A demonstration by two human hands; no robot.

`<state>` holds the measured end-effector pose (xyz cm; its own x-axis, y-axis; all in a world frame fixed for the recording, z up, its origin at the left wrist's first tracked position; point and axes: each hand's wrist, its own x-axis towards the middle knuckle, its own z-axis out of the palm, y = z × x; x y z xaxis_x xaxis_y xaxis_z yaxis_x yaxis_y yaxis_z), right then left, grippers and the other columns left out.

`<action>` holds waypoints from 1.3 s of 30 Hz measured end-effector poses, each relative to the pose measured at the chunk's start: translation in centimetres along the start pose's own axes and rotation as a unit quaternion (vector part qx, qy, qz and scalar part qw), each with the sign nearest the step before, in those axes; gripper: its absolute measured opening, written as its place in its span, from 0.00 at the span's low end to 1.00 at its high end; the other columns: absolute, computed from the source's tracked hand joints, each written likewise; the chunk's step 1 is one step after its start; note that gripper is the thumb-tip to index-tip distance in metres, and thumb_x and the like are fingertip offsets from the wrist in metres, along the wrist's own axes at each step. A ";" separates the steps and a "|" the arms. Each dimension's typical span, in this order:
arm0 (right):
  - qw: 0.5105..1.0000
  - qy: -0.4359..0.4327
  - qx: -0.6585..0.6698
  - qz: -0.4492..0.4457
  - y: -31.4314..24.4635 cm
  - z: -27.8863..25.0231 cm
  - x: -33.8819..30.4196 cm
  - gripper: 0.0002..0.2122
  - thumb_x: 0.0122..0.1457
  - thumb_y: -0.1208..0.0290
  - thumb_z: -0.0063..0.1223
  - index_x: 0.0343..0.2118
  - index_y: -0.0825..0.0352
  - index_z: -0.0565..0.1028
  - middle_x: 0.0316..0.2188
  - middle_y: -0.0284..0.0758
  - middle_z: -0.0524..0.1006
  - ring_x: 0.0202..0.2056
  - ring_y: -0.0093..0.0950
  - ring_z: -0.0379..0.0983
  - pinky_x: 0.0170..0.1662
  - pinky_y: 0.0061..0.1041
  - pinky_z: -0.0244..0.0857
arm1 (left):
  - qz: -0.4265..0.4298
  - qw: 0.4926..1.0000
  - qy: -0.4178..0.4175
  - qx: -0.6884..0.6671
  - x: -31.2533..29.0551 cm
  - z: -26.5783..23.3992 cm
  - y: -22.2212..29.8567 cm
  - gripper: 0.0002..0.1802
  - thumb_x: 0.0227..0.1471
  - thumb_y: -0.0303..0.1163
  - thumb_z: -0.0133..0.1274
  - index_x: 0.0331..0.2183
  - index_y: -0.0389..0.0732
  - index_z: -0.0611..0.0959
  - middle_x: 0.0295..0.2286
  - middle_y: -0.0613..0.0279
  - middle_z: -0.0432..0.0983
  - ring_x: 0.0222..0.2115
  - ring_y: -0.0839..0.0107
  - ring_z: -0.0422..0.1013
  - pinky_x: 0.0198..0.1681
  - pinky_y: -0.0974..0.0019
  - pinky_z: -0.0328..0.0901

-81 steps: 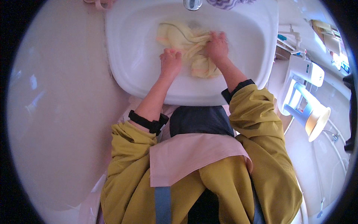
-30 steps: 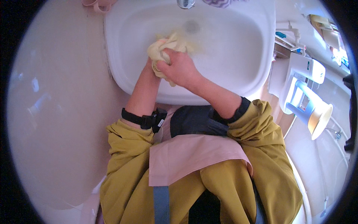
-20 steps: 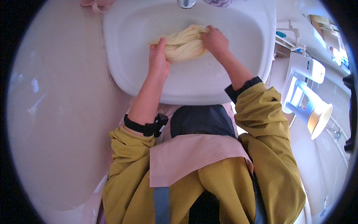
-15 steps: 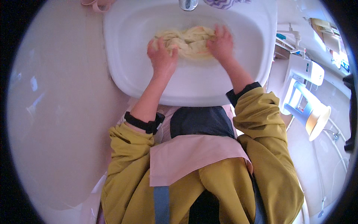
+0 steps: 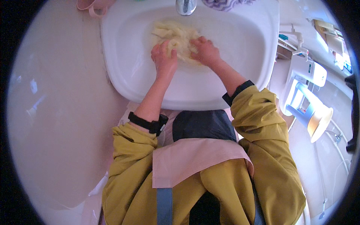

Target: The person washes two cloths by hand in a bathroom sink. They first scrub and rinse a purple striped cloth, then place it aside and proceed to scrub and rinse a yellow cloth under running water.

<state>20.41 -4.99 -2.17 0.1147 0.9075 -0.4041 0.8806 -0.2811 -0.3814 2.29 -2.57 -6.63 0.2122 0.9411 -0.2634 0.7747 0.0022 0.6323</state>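
A pale yellow cloth (image 5: 168,30), wet and bunched up, lies in the white washbasin (image 5: 198,90) in some water. My left hand (image 5: 164,59) grips the near left part of the cloth with bent fingers. At the cloth's right side, my right hand (image 5: 206,51) is curled round its edge, the fingers slightly blurred. Only a short gap of cloth shows between the two hands. Black bands circle both forearms below pushed-up mustard sleeves.
A chrome tap (image 5: 186,6) hangs over the basin's far side. Beside it on the far rim lies a purple and white patterned cloth (image 5: 228,3). A pink mug (image 5: 95,7) stands at the far left. Rightward are white pipes (image 5: 299,41) and a blue-and-white stool-like object (image 5: 309,112).
My right hand has moved left, toward my left hand, pushing the cloth together. The cloth, stretched wide before, is now a more compact bunch.
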 end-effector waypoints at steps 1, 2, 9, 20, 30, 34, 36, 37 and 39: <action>0.999 0.033 0.017 0.034 0.3 -0.2 0.3 0.24 0.44 0.59 0.55 0.46 0.57 0.67 0.46 0.37 0.65 0.46 0.41 0.63 0.44 0.38 0.64 | -0.011 1.000 0.008 -0.026 -0.7 -1.0 0.9 0.31 0.47 0.44 0.51 0.52 0.51 0.63 0.54 0.52 0.52 0.56 0.54 0.45 0.54 0.46 0.48; 0.995 0.066 0.034 0.069 0.4 -0.1 0.5 0.24 0.44 0.58 0.56 0.46 0.58 0.67 0.45 0.38 0.66 0.45 0.41 0.64 0.44 0.37 0.64 | -0.022 0.998 0.016 -0.052 -1.3 -2.0 2.0 0.31 0.48 0.46 0.50 0.52 0.50 0.62 0.53 0.52 0.53 0.55 0.54 0.46 0.53 0.48 0.50; 0.919 0.058 0.389 -0.025 -7.7 -1.5 -2.0 0.16 0.42 0.59 0.54 0.36 0.60 0.75 0.36 0.41 0.71 0.41 0.39 0.68 0.43 0.33 0.63 | -0.271 0.672 -0.151 -0.673 2.2 -5.8 5.0 0.33 0.52 0.60 0.33 0.50 0.46 0.65 0.45 0.57 0.65 0.44 0.63 0.65 0.46 0.59 0.62; 0.966 0.197 0.148 -0.080 -8.3 -3.1 -0.8 0.10 0.50 0.60 0.44 0.29 0.59 0.73 0.28 0.37 0.70 0.32 0.38 0.69 0.33 0.38 0.65 | -0.213 0.659 -0.171 -0.701 1.6 -1.8 2.0 0.21 0.56 0.44 0.36 0.45 0.40 0.68 0.42 0.57 0.67 0.41 0.63 0.67 0.43 0.57 0.65; 0.972 0.222 -0.081 -0.007 3.2 -0.3 1.9 0.24 0.51 0.52 0.47 0.51 0.54 0.63 0.52 0.39 0.60 0.52 0.45 0.55 0.49 0.43 0.56 | -0.061 0.991 -0.011 0.118 -0.7 -6.0 5.8 0.34 0.47 0.50 0.48 0.54 0.48 0.61 0.53 0.51 0.51 0.52 0.52 0.52 0.50 0.48 0.53; 0.970 0.145 -0.141 -0.136 1.0 1.9 -0.6 0.31 0.50 0.50 0.47 0.57 0.51 0.55 0.57 0.37 0.52 0.56 0.47 0.47 0.52 0.53 0.49 | 0.052 0.943 -0.070 0.323 -1.7 -4.2 6.3 0.37 0.44 0.53 0.50 0.55 0.61 0.58 0.58 0.54 0.37 0.57 0.46 0.36 0.52 0.37 0.43; 0.970 0.117 -0.147 -0.152 0.7 2.2 -0.8 0.30 0.49 0.50 0.48 0.56 0.51 0.57 0.58 0.34 0.50 0.57 0.46 0.45 0.51 0.58 0.47 | 0.043 0.935 -0.091 0.339 -1.2 -3.7 6.0 0.37 0.44 0.54 0.50 0.55 0.62 0.58 0.58 0.56 0.37 0.58 0.48 0.34 0.52 0.34 0.41; 0.963 0.140 -0.173 -0.150 1.1 2.4 -0.3 0.29 0.50 0.51 0.47 0.56 0.49 0.57 0.58 0.34 0.52 0.56 0.47 0.47 0.51 0.57 0.47 | 0.039 0.931 -0.102 0.348 -0.8 -3.3 5.9 0.36 0.44 0.54 0.50 0.55 0.63 0.58 0.59 0.57 0.37 0.59 0.49 0.33 0.52 0.33 0.39; 0.969 0.123 -0.157 -0.143 1.2 1.7 1.1 0.27 0.51 0.52 0.46 0.55 0.48 0.58 0.55 0.34 0.56 0.55 0.47 0.49 0.51 0.55 0.48 | 0.043 0.947 -0.046 0.314 0.3 -2.2 4.8 0.35 0.44 0.53 0.50 0.54 0.61 0.60 0.58 0.56 0.39 0.59 0.51 0.33 0.52 0.34 0.39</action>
<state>20.86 -4.84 -4.51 -0.0824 0.9921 -0.0943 0.9849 0.0666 -0.1601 4.79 -1.53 -2.11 0.3194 0.8948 -0.3118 0.9476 -0.3019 0.1043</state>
